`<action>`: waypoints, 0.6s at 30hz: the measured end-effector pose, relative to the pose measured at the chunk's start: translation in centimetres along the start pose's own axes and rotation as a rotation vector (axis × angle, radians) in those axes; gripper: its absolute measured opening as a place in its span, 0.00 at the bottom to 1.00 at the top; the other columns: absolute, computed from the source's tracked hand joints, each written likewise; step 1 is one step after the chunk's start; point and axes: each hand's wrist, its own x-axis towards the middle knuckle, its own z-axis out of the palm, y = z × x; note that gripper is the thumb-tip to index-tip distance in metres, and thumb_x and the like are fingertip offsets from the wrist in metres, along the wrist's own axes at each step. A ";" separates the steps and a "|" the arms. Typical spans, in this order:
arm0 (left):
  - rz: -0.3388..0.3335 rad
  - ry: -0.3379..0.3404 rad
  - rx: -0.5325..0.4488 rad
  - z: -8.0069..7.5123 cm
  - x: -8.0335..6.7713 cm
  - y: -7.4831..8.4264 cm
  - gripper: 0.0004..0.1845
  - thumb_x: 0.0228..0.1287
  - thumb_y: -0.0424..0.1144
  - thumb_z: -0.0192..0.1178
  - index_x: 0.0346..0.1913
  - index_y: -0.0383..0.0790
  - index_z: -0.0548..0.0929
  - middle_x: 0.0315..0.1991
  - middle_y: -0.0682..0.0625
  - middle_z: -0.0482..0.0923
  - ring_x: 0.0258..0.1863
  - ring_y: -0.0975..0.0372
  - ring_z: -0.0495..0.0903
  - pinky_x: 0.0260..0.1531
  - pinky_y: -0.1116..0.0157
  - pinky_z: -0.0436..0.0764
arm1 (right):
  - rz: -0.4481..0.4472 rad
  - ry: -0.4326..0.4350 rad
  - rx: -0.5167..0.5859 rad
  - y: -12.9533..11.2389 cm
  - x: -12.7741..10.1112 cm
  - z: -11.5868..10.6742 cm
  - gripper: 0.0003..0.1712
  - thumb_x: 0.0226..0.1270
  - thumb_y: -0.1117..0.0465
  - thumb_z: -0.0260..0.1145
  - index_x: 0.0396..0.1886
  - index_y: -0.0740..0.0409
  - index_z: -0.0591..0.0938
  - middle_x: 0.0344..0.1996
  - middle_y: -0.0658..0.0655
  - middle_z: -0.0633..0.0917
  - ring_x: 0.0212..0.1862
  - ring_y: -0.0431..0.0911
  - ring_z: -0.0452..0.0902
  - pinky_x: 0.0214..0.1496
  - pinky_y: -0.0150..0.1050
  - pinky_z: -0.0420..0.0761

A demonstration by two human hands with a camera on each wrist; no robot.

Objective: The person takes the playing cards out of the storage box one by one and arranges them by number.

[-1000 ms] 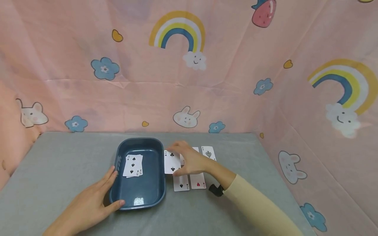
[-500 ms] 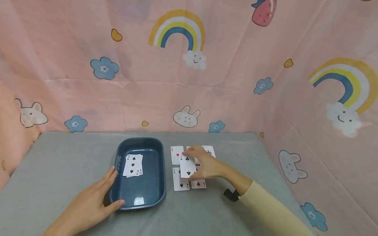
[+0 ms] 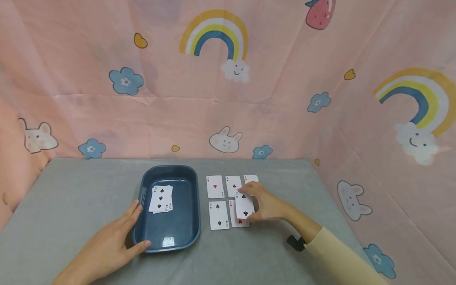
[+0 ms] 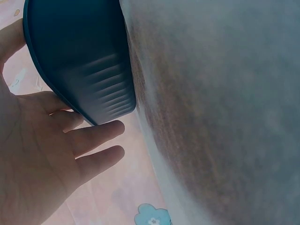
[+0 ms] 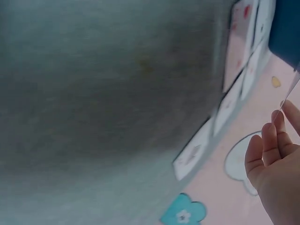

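My right hand (image 3: 267,204) pinches a two of clubs playing card (image 3: 244,206) between thumb and fingers, above the right end of the near card row. Partly beneath it lies a two of hearts (image 3: 233,215), and left of that a two of spades (image 3: 219,215). Behind them are an ace of hearts (image 3: 215,187), an ace of clubs (image 3: 232,185) and another ace (image 3: 251,179), partly hidden by my hand. My left hand (image 3: 103,247) rests against the left side of a blue tray (image 3: 181,225), fingers extended. Cards (image 3: 161,199) topped by a three of spades lie in the tray.
The grey-covered table (image 3: 82,190) runs back to a pink patterned cloth (image 3: 160,118), which also rises along the sides. A black wrist-worn piece (image 3: 295,243) hangs at my right wrist. The tray stands just left of the card rows.
My right hand has carried the two of clubs rightward from beside the tray to over the two of hearts, uncovering the ace of hearts and ace of clubs. My left hand stays at the tray.
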 end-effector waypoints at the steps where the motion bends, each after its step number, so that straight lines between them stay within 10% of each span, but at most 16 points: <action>1: 0.002 0.002 0.002 0.0 0.0 0.0 0.59 0.62 0.75 0.62 0.80 0.29 0.62 0.81 0.34 0.57 0.66 0.36 0.76 0.54 0.37 0.80 | -0.001 0.002 0.001 0.2 -0.2 0.1 0.51 0.46 0.52 0.83 0.71 0.63 0.76 0.62 0.60 0.73 0.64 0.55 0.65 0.64 0.56 0.72; 18: -0.008 -0.006 0.008 -0.2 -0.1 0.3 0.59 0.62 0.74 0.63 0.79 0.29 0.63 0.80 0.34 0.57 0.67 0.36 0.75 0.56 0.36 0.79 | 0.137 -0.019 -0.030 3.5 -2.9 1.0 0.49 0.44 0.54 0.80 0.71 0.59 0.78 0.58 0.54 0.74 0.62 0.53 0.65 0.62 0.55 0.71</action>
